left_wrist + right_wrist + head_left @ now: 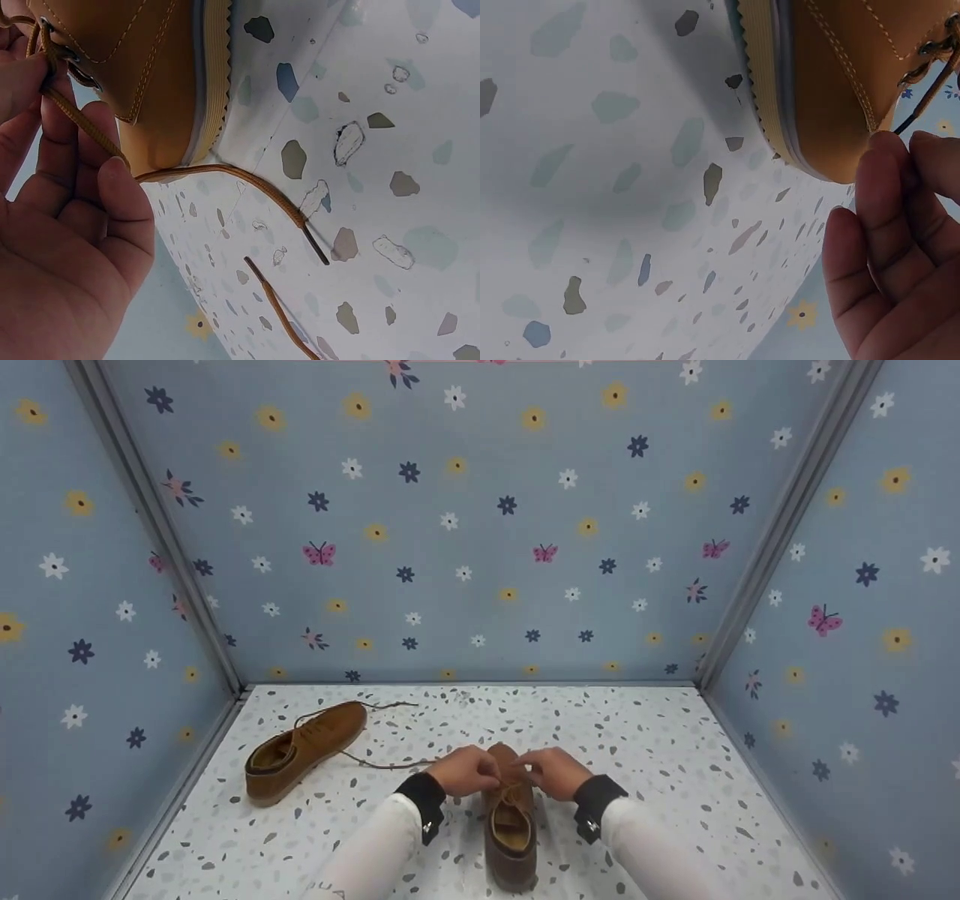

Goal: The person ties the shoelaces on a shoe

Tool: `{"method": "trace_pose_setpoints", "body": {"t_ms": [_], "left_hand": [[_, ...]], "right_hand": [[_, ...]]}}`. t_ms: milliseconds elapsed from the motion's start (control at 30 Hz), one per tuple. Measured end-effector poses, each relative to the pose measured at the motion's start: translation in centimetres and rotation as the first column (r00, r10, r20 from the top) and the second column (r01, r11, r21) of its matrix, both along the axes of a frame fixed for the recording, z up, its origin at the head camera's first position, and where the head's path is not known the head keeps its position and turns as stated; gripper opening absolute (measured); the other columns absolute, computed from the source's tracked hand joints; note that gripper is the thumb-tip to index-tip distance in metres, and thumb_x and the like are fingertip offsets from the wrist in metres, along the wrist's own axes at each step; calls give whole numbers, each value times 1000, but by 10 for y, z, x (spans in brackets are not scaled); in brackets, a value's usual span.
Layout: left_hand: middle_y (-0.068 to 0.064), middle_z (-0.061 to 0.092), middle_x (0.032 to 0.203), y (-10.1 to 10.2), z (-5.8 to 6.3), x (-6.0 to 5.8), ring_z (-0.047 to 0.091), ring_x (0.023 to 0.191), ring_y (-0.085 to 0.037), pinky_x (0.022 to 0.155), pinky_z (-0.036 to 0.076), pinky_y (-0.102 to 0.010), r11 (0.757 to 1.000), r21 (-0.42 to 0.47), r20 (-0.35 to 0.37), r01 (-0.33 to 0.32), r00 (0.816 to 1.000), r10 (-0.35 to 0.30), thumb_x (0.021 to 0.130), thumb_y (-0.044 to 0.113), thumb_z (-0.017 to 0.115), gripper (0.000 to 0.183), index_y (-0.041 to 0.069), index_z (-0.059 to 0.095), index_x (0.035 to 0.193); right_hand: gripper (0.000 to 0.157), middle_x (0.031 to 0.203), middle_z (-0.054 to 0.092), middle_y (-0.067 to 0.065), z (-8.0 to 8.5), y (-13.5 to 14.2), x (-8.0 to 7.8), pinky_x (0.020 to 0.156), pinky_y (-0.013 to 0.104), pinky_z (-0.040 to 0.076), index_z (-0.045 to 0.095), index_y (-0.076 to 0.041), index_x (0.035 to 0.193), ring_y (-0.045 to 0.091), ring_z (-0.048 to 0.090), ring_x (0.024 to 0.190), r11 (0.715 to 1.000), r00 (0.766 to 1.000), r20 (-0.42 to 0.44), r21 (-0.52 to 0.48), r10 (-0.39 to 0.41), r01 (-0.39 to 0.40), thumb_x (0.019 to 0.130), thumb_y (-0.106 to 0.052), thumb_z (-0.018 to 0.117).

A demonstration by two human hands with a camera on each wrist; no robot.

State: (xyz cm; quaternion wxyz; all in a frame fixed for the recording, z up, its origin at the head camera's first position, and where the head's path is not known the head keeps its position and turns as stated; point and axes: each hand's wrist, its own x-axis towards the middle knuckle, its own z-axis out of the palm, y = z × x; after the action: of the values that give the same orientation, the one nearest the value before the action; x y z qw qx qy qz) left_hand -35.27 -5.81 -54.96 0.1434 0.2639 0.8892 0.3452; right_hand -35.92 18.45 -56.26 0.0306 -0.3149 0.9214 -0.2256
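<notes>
We have the nearer brown shoe [511, 814] on the worktop [720, 795] between our left hand [466, 771] and right hand [556, 772], its long axis pointing away from us, toe farthest. The left is closer to the lacing and pinches the lace [82, 122]; the right, opposite, pinches a dark lace tip [906, 123]. The heel lies on our side of both hands.

The shoe [166, 97] runs off the top edge in both wrist views.
</notes>
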Motion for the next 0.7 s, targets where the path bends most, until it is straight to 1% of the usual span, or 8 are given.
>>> {"method": "trace_pose_setpoints", "body": {"t_ms": [67,133,233,300,400,533,633,700], "left_hand": [[1,78,88,1,0,0,64,74,-5,69,53,-26,1000,1,12,-5,1000,5,95,14,72,9,14,80,92],[2,78,87,1,0,0,64,74,-5,66,53,-26,1000,2,23,-10,1000,10,95,14,72,9,14,80,92],[2,77,87,0,-1,0,63,72,-5,63,52,-25,1000,2,33,-17,999,17,95,14,72,8,14,80,92],[0,78,87,0,-1,1,63,72,-5,64,52,-25,1000,4,25,-14,1000,14,95,14,72,8,13,80,92],[-2,78,88,1,-1,2,62,72,-5,68,53,-24,1000,7,9,-9,1000,9,94,13,73,7,13,79,91],[-1,77,87,0,-2,2,62,72,-5,68,52,-24,1000,8,-1,-6,1000,6,94,13,73,7,13,79,90],[1,76,86,0,-2,3,62,71,-6,63,51,-25,1000,9,7,-15,1000,14,95,14,73,7,14,79,91],[2,75,85,0,-2,3,61,71,-6,62,51,-25,1000,11,6,-18,1000,18,95,15,73,7,14,79,91]], "right_hand": [[24,115,80,5,-5,-1,-1,88,37,60,78,-11,118,21,75,97,1000,1000,-6,-6,2,-2,97,-4,67],[21,110,81,4,-10,-1,-1,89,37,60,80,-11,111,21,76,99,1000,1000,-21,-25,5,-5,95,-3,69],[16,101,82,4,-15,0,-1,83,33,61,82,-12,102,19,77,92,999,998,-59,-54,4,-7,93,-3,72],[12,97,82,3,-16,1,-1,79,30,60,82,-12,98,16,76,87,998,996,-90,-63,0,-6,92,-5,73],[10,93,81,4,-16,7,-1,71,28,59,81,-11,96,13,74,74,998,995,-101,-70,-14,7,93,-6,74],[7,89,80,2,-14,19,-2,67,27,56,80,-10,95,9,68,68,995,992,-92,-54,-84,79,95,-8,73],[7,89,79,0,-13,31,-3,69,28,55,80,-10,95,8,67,73,989,984,-95,-36,-149,146,96,-11,74],[7,88,79,0,-13,39,-4,68,30,55,80,-11,95,9,66,73,981,977,-87,-35,-193,191,95,-12,74]]}}
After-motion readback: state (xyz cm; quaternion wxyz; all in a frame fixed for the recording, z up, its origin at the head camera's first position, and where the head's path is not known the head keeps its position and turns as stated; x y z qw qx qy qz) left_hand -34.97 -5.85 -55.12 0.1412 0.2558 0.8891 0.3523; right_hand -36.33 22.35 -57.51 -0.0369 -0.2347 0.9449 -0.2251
